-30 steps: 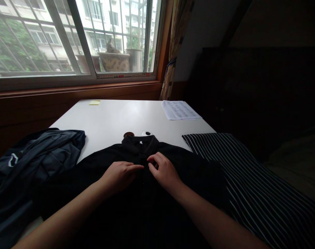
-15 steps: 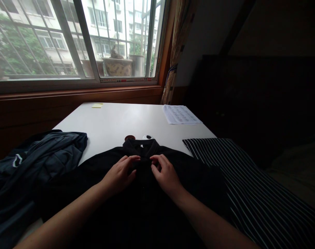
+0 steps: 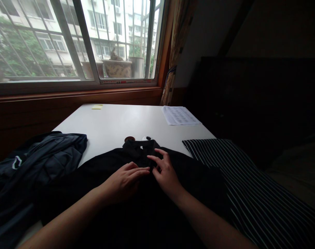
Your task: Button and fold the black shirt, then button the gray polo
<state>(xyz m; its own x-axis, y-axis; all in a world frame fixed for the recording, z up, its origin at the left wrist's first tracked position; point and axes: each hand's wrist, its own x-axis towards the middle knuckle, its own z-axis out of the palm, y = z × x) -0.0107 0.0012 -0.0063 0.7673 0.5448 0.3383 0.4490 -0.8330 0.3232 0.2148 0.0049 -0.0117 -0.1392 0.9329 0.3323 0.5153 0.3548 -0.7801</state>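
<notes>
A black collared shirt (image 3: 105,160) lies spread front side up, its collar at the far end with a small white label inside. My left hand (image 3: 127,178) is at the front opening just below the collar, fingers pressed together and closed on the cloth, thumb hidden underneath. Close beside it, my right hand (image 3: 166,173) has its thumb and a bent finger closed on the edge of the front opening, while other fingers stick out toward the collar. Buttons are too dark to make out.
The shirt lies on a white table (image 3: 116,121). Dark grey clothing (image 3: 61,148) is at left, a black-and-white striped cloth (image 3: 237,169) at right. Beyond the collar are a brown round object (image 3: 129,138) and a white round one (image 3: 147,138). Papers (image 3: 180,115) and yellow sticky notes (image 3: 97,107) lie farther back.
My left hand has moved slightly down and right, its fingers meeting the shirt's front edge beside my right thumb. My right hand's upper fingers have lifted and spread toward the collar.
</notes>
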